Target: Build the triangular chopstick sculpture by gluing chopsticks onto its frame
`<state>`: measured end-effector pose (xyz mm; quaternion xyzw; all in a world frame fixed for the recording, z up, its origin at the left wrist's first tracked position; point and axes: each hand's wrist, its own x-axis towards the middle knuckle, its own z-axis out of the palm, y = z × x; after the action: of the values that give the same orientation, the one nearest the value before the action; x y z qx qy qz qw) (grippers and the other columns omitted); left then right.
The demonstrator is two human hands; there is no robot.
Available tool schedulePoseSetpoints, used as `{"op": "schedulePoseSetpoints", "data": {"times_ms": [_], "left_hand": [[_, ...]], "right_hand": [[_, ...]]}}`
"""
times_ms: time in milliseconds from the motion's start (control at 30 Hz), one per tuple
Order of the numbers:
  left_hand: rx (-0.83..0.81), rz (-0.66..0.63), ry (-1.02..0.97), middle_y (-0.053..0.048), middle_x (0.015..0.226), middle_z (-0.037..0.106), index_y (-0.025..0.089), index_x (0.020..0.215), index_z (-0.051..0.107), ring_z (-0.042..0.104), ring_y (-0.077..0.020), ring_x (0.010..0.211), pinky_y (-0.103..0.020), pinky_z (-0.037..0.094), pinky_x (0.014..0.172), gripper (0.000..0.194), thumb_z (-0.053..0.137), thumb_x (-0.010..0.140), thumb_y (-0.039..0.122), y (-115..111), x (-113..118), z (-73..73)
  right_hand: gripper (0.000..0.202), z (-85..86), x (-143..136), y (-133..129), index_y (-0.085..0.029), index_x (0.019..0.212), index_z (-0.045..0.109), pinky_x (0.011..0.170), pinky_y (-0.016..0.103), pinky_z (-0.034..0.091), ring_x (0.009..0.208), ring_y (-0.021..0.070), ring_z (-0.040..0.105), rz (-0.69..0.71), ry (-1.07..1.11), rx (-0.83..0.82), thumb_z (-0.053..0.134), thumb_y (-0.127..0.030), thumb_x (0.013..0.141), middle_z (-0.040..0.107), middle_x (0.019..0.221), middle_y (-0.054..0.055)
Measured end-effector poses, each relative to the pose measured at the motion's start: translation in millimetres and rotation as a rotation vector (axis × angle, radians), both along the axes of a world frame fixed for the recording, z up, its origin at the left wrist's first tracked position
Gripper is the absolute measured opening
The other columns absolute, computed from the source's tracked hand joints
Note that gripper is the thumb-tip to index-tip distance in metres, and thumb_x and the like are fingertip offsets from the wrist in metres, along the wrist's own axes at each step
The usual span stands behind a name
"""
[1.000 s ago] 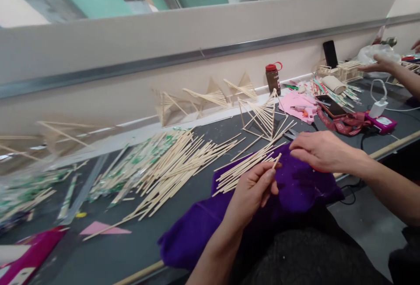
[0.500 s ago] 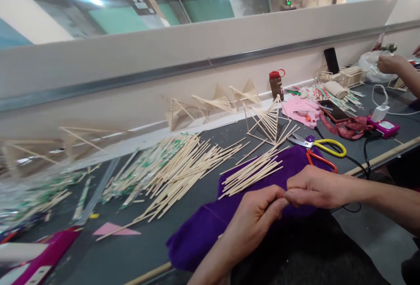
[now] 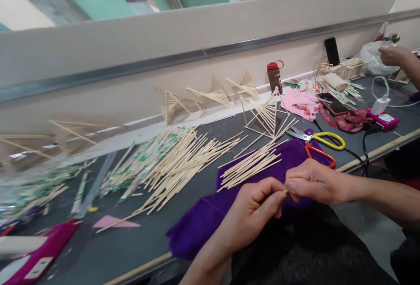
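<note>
My left hand point(image 3: 259, 202) and my right hand point(image 3: 315, 182) meet fingertip to fingertip over the near edge of a purple cloth point(image 3: 203, 217). Both are closed in a pinch. A pale bit of a thin wooden stick point(image 3: 286, 191) shows between them; the fingers hide the rest. Just beyond, a row of cut wooden sticks point(image 3: 251, 169) lies on the cloth. Scissors point(image 3: 306, 137) with one yellow and one red handle rest open by my right hand. A bigger pile of loose sticks point(image 3: 187, 162) spreads to the left.
Stick frames, one a twisted model point(image 3: 264, 116), stand along the wall. Behind are a brown bottle point(image 3: 274, 78), a glue gun point(image 3: 306, 108) on pink paper, a phone point(image 3: 333, 103) and a red lanyard point(image 3: 348, 121). Wrapped sticks point(image 3: 134, 162) lie left. Another person's hand point(image 3: 393, 55) is far right.
The view has shifted slightly, so the table appears a little higher. My hands stay together, and a pale stick bit now shows between the fingertips.
</note>
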<state>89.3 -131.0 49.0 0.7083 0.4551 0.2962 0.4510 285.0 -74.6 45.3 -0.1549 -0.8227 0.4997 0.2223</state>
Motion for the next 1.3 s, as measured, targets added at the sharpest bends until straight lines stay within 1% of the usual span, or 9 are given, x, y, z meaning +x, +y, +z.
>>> {"op": "schedulePoseSetpoints", "data": {"times_ms": [200,367,467,633,833,1033,1100,1233,1300], "left_hand": [[0.040,-0.088,0.006,0.004,0.055,0.051,0.016,0.078,0.065,0.041,-0.0075,0.048,-0.019,0.032,0.048,0.028,0.049,0.092,0.034,6,-3,-3.5],[-0.034,-0.023,-0.123,0.005,0.052,0.047,0.017,0.077,0.063,0.037,-0.0070,0.045,-0.020,0.029,0.044,0.034,0.053,0.090,0.046,10,-1,-15.1],[-0.072,0.038,-0.189,0.005,0.052,0.048,0.016,0.080,0.063,0.033,-0.0057,0.041,-0.019,0.025,0.041,0.037,0.056,0.087,0.052,12,-1,-21.9],[-0.096,0.095,-0.279,0.004,0.053,0.051,0.017,0.090,0.067,0.031,-0.0044,0.037,-0.019,0.023,0.037,0.040,0.058,0.085,0.055,15,-6,-28.3],[-0.081,0.178,-0.408,0.003,0.054,0.053,0.019,0.099,0.072,0.032,-0.0040,0.038,-0.018,0.021,0.036,0.036,0.065,0.082,0.049,14,-8,-27.8],[-0.124,0.355,-0.583,0.002,0.056,0.056,0.019,0.093,0.074,0.035,-0.0032,0.040,-0.016,0.019,0.037,0.028,0.072,0.077,0.042,23,-2,-5.8],[-0.131,0.371,-0.653,0.002,0.058,0.059,0.020,0.094,0.074,0.041,-0.0042,0.042,-0.015,0.023,0.037,0.027,0.074,0.075,0.038,33,0,4.7],[-0.020,0.380,-0.801,0.000,0.065,0.068,0.021,0.090,0.074,0.059,-0.0095,0.056,-0.018,0.046,0.050,0.019,0.077,0.074,0.031,58,2,23.3],[0.048,0.392,-0.877,0.000,0.073,0.072,0.024,0.088,0.073,0.066,-0.0119,0.067,-0.022,0.054,0.064,0.016,0.077,0.074,0.029,71,4,32.4]], "right_hand": [[0.037,-12.4,-3,-2,-0.014,0.064,0.053,0.053,0.020,0.032,0.054,0.0062,0.039,-0.017,0.112,-0.174,0.043,-0.033,0.095,0.044,0.059,-0.004],[0.033,-25.3,-8,-1,-0.015,0.066,0.052,0.046,0.019,0.028,0.047,0.0058,0.034,0.004,0.234,-0.391,0.044,-0.032,0.093,0.040,0.055,-0.006],[0.034,-23.1,-7,7,-0.016,0.065,0.050,0.045,0.019,0.027,0.046,0.0055,0.031,-0.004,0.269,-0.401,0.045,-0.034,0.092,0.039,0.056,-0.006],[0.034,-8.9,0,25,-0.016,0.064,0.051,0.051,0.021,0.029,0.052,0.0069,0.036,-0.281,0.206,-0.042,0.045,-0.034,0.092,0.043,0.058,-0.004],[0.016,-7.4,2,45,-0.015,0.078,0.060,0.061,0.024,0.032,0.064,0.0107,0.051,-0.479,-0.287,0.486,0.050,-0.023,0.088,0.061,0.072,0.002],[0.034,-1.9,4,77,-0.013,0.122,0.058,0.062,0.027,0.038,0.079,0.0196,0.063,-0.840,-0.651,0.727,0.046,-0.018,0.091,0.065,0.108,0.015],[0.040,4.6,1,73,-0.015,0.129,0.054,0.067,0.028,0.043,0.081,0.0188,0.063,-0.786,-0.490,0.709,0.049,-0.020,0.090,0.065,0.111,0.014],[0.020,20.6,-14,57,-0.015,0.098,0.068,0.073,0.026,0.045,0.080,0.0142,0.062,-0.464,-0.149,0.468,0.053,-0.024,0.088,0.070,0.092,0.006],[0.019,28.9,-24,58,-0.015,0.094,0.069,0.072,0.026,0.044,0.079,0.0135,0.061,-0.418,-0.080,0.323,0.056,-0.024,0.085,0.070,0.089,0.005]]}}
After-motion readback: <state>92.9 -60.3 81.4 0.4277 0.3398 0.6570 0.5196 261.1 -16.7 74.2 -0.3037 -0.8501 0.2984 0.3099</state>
